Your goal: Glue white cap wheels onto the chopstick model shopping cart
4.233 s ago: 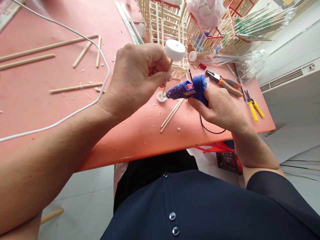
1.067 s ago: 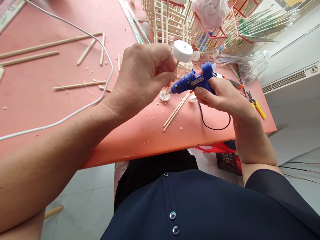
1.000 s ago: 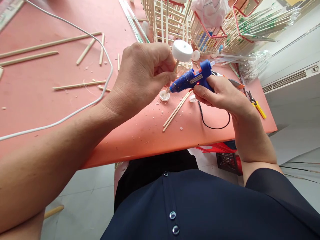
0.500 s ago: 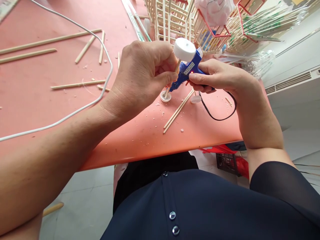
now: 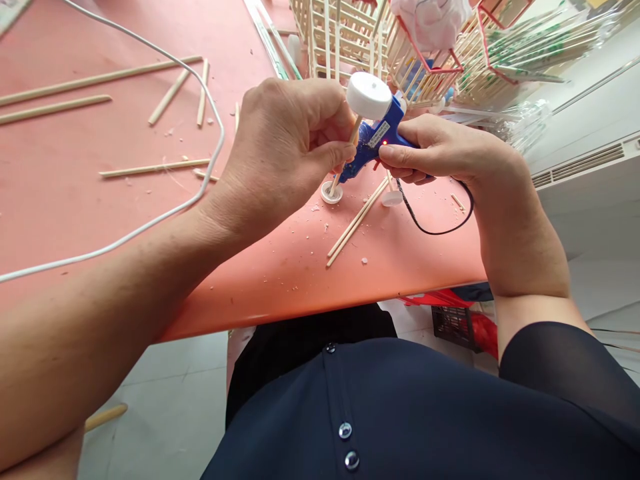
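Between its thumb and fingers, my left hand (image 5: 295, 140) pinches a thin wooden stick (image 5: 355, 131). A white bottle cap (image 5: 369, 95) sits on the stick's upper end. The lower end stands in another white cap (image 5: 331, 193), which lies hollow side up on the table. My right hand (image 5: 440, 150) is closed around a blue glue gun (image 5: 379, 140) with a lit red light. The gun's nozzle points down close to the stick's foot; its exact tip is hard to make out. Just right of it, a third white cap (image 5: 392, 198) has a stick attached.
Two loose sticks (image 5: 356, 223) lie near the front edge of the pink table (image 5: 280, 267). A white cable (image 5: 150, 237) and several wooden sticks spread across the left. At the back stand stick-built frames (image 5: 345, 40) and bundled clear-wrapped sticks (image 5: 545, 50). The gun's black cord (image 5: 440, 233) loops at right.
Almost nothing differs. My right hand and the glue gun have shifted very slightly, and the black cord's loop has risen a little. My left hand keeps its pinch on the stick.
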`<state>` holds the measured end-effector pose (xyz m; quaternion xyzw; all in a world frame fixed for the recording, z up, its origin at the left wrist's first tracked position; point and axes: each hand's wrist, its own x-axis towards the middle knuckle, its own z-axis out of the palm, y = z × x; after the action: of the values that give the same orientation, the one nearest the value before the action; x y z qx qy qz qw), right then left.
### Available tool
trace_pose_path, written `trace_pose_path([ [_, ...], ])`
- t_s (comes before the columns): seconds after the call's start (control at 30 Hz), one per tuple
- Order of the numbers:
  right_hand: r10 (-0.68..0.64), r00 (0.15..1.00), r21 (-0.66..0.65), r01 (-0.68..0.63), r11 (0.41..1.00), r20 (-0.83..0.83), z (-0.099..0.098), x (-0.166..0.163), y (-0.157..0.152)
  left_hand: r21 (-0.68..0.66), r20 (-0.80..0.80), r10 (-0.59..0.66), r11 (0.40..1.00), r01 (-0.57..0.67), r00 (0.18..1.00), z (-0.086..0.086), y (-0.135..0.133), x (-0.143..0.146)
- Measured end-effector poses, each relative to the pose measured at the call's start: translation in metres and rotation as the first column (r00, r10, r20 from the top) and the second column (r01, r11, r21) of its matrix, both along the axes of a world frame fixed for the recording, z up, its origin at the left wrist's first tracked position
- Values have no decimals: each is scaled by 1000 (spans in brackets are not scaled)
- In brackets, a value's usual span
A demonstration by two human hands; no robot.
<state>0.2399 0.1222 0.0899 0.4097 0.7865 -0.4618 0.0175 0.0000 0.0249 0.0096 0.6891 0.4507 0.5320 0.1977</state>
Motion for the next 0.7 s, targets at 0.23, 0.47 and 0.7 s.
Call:
trace_pose_path([
  [0.23,-6,1000,60,7,998,-26,-1,7,-7,-3,22,-4,1000,4,1000,1,-1,3],
  [0.47,9,1000,143,-8,990,-9,-1,12,-19,-9,73,-11,1000,12,997,1,0,6],
  [0.7,-1,1000,235,-6,972,30,1,16,-29,-9,33,5,1000,-5,999,3,-3,5],
])
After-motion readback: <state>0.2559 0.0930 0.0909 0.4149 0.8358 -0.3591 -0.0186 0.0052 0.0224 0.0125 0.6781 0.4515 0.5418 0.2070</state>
